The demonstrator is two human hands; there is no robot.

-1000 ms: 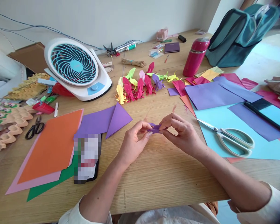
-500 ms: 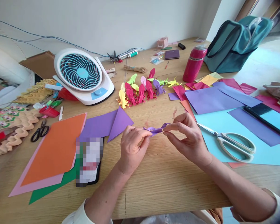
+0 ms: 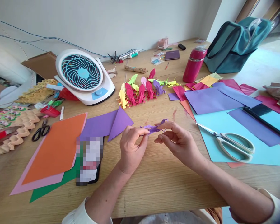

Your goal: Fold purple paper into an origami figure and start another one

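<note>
A small folded purple paper figure (image 3: 151, 128) is held above the table, with thin pointed parts at its right end. My left hand (image 3: 134, 146) pinches its left end between thumb and index finger. My right hand (image 3: 180, 140) is at the other end, its index finger touching the paper while the thumb sits lower and apart. Beyond my hands stands a cluster of folded paper figures (image 3: 141, 91) in red, yellow, green, pink and purple. A partly folded purple sheet (image 3: 105, 123) lies to the left of my left hand.
White-handled scissors (image 3: 235, 144) rest on light blue paper (image 3: 214, 124) at right, near purple sheets (image 3: 212, 99). Left are orange paper (image 3: 56, 146), a phone (image 3: 91, 161) and black scissors (image 3: 40, 130). A fan (image 3: 84, 76), a red bottle (image 3: 194, 64) and a teal bag (image 3: 238, 46) stand behind.
My right thumb has come away from the purple paper, while its index finger has shifted left along it. The figure's right end now tips up more. My left hand keeps its pinch.
</note>
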